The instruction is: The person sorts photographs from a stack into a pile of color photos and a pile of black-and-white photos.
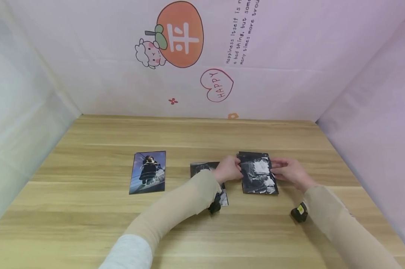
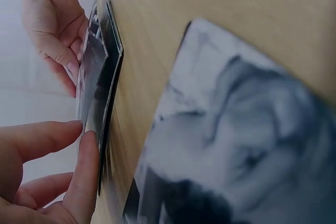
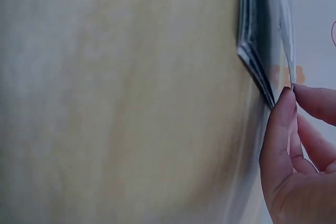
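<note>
A pile of black-and-white photo cards (image 1: 257, 175) lies to the right of the table's middle, one hand at each side. My left hand (image 1: 228, 169) pinches the left edge of the top photo card (image 2: 93, 72) between thumb and finger. From the other side, my right hand (image 1: 291, 172) pinches that card's right edge. In the right wrist view this edge is lifted off the thick stack (image 3: 254, 45) below. Under my left wrist lies another black-and-white photo (image 1: 197, 169), partly hidden in the head view; the left wrist view shows its face up close.
Farther left is a colour photo pile (image 1: 148, 172) with a couple on a ship's bow. A black wrist camera (image 1: 215, 204) hangs under my left sleeve, another (image 1: 300, 213) by the right. White printed cloth (image 1: 121, 93) encloses the wooden table (image 1: 88, 209) at the back and sides.
</note>
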`<state>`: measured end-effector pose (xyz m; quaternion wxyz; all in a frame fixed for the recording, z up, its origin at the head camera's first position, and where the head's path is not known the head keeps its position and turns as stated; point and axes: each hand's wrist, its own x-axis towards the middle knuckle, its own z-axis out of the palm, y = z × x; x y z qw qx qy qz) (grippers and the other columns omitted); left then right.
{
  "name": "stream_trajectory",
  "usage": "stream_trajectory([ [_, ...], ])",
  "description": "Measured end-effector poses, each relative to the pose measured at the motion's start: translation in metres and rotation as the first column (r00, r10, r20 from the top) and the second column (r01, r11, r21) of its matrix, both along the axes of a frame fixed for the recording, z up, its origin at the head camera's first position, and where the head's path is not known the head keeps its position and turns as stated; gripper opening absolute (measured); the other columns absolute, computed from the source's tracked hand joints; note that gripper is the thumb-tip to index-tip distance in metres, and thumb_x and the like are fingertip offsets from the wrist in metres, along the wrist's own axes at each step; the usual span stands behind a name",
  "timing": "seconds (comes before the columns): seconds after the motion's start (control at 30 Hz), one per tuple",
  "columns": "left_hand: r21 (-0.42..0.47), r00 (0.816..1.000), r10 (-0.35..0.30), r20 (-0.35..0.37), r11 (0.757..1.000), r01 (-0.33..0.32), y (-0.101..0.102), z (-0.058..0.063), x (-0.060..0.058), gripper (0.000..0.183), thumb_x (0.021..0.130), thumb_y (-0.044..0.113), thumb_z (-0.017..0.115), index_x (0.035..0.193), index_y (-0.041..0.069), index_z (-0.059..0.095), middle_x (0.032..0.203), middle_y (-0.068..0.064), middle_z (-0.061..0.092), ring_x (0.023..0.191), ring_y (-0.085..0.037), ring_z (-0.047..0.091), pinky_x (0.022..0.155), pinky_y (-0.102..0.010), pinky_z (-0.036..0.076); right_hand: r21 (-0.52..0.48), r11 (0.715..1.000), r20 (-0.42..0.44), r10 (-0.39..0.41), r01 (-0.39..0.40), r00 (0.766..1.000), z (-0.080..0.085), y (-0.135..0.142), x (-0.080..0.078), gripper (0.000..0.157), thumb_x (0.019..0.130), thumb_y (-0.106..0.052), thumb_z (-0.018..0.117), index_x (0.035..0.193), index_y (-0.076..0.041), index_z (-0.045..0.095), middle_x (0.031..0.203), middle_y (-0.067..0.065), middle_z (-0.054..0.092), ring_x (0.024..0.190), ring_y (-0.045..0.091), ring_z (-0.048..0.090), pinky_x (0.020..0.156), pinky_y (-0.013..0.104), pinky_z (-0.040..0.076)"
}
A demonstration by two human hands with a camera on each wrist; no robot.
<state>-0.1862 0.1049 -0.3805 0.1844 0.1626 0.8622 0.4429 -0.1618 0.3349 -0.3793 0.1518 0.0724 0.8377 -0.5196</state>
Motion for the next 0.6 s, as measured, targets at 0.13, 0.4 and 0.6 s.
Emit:
stream_trajectory([
  [0.13,-0.016,1.000,-0.013,0.005,1.000,0.013,0.0020,-0.0029,-0.0018,0.056,0.078,-0.001,0.071,0.130,-0.007,0.052,0.089,-0.007,0.067,0.068,-0.010,0.053,0.059,-0.017,0.047,0.022,1.000,0.010,-0.002,0.002,1.000,-0.0029,0.0008,-0.0010,0.061,0.088,0.002,0.059,0.141,0.010,0.030,0.127,0.031,0.049,0.088,0.003,0.060,0.085,0.025,0.055],
  [0.4,-0.036,1.000,-0.027,0.016,0.999,0.027,-0.0010,-0.0005,-0.0013,0.053,0.081,0.002,0.069,0.130,-0.007,0.052,0.091,-0.008,0.068,0.068,-0.011,0.053,0.059,-0.019,0.046,0.052,0.999,0.000,0.013,-0.013,1.000,-0.0020,-0.0025,-0.0029,0.063,0.087,0.000,0.062,0.140,0.011,0.031,0.128,0.032,0.048,0.087,0.002,0.059,0.085,0.024,0.055],
  [0.6,-0.027,0.999,-0.015,0.042,0.999,0.016,-0.0012,0.0009,0.0002,0.049,0.083,-0.001,0.065,0.130,-0.008,0.051,0.063,0.002,0.050,0.055,-0.010,0.042,0.051,-0.017,0.036,0.070,0.998,-0.014,0.002,-0.002,1.000,-0.0025,-0.0061,-0.0023,0.060,0.086,-0.001,0.064,0.137,0.014,0.035,0.124,0.032,0.052,0.084,0.002,0.060,0.083,0.024,0.056],
])
